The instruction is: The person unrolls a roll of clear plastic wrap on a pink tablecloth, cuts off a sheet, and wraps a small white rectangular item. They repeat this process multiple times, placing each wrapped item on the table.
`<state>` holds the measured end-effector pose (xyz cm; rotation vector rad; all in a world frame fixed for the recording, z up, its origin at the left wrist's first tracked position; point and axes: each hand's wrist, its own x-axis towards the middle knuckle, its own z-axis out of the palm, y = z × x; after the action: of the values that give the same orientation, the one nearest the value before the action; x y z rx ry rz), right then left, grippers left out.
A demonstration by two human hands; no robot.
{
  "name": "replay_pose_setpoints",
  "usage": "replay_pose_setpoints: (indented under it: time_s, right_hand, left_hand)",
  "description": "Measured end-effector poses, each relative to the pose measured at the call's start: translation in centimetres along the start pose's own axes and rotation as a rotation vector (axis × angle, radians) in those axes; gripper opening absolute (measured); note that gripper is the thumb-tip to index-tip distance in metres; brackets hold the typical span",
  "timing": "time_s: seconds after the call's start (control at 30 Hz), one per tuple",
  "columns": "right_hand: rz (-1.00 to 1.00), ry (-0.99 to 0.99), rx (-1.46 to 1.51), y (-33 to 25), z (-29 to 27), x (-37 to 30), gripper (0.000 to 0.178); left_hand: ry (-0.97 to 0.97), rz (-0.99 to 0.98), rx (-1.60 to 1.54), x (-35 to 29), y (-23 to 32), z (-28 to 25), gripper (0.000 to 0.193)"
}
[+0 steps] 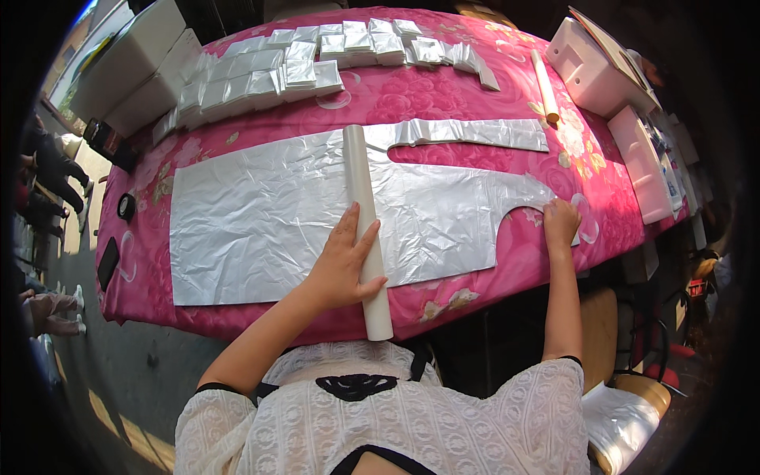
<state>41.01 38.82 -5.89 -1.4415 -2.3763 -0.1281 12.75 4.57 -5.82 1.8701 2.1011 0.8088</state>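
Note:
A large silvery-white plastic bag (253, 214) with two handle strips lies flat and slightly wrinkled on the pink flowered tablecloth. Across its middle rests a pale grey tube (359, 166), its near end jutting past the table edge toward my body. My left hand (340, 265) lies on the tube with fingers spread, the thumb apart from the others. At the right, my right hand (560, 226) is closed on the end of the bag's nearer handle strip. The farther handle strip (475, 133) lies loose on the cloth.
Rows of folded silvery packets (261, 75) cover the far side of the table. Another tube (545, 87) lies at the far right, near white foam boxes (590, 67). A tape roll (126, 207) and a dark phone (108, 264) sit at the left edge. A chair (599, 336) stands near right.

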Motion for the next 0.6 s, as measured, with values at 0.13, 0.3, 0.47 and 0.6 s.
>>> replay_pose_setpoints:
  time_s: [0.13, 0.3, 0.47, 0.6]
  right_hand:
    - [-0.049, 0.037, 0.144, -4.1, -1.6, -0.3, 0.019]
    - [-0.141, -0.430, 0.905, -18.1, -7.0, -6.9, 0.021]
    - [-0.678, -0.683, 0.998, -26.5, -7.7, -14.8, 0.035]
    - [-0.736, -0.375, 0.904, -27.3, -9.7, -17.3, 0.039]
  left_hand:
    - [0.013, -0.024, 0.046, 0.0, 0.8, 0.1, 0.080]
    - [0.161, -0.134, -0.615, 0.2, 2.7, -1.4, 0.060]
    - [-0.230, -0.587, -1.157, 0.0, 0.9, -4.8, 0.035]
    - [-0.150, -0.760, -1.259, -4.4, -5.4, -9.6, 0.016]
